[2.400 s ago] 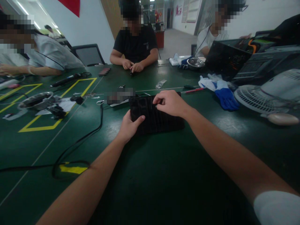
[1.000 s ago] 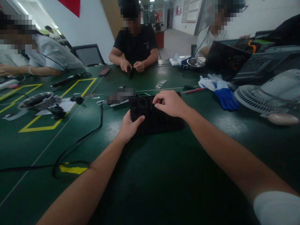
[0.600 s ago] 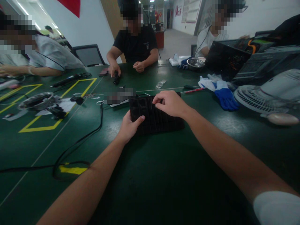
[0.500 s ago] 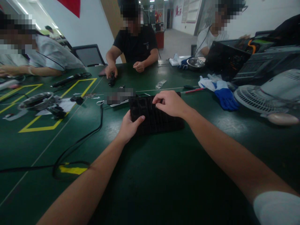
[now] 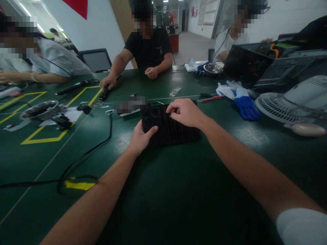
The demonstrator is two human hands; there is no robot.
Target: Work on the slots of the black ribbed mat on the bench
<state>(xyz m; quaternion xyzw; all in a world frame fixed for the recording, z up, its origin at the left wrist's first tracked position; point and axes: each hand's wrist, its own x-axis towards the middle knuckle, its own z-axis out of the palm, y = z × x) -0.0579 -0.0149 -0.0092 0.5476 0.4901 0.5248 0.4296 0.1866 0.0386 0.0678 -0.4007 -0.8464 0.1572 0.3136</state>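
Observation:
A flat, black rectangular panel [image 5: 176, 135] with ridges or compartments across its face lies in front of me on the green table. My left hand [image 5: 141, 137] grips its left edge, thumb on top and the other fingers out of sight underneath. Over the panel's upper middle, my right hand [image 5: 184, 112] is closed in a pinch. Its fingertips are close to the panel's surface; a tiny glint shows at them, but what they hold is too small to make out. Just behind the panel's left corner lies a partly blurred-out item [image 5: 130, 106] with a white edge.
A black cable [image 5: 87, 154] runs across the table at left. Metal bowls, one at left [image 5: 42, 110], stand farther off. To the right are a screwdriver [image 5: 211, 99], blue-and-white gloves [image 5: 241, 102] and a white fan [image 5: 288, 105]. Across the table, a person's hand [image 5: 108, 82] holds a black object.
My hands and the black panel have stayed in place. The hand of the person opposite has moved to the left along with the black object.

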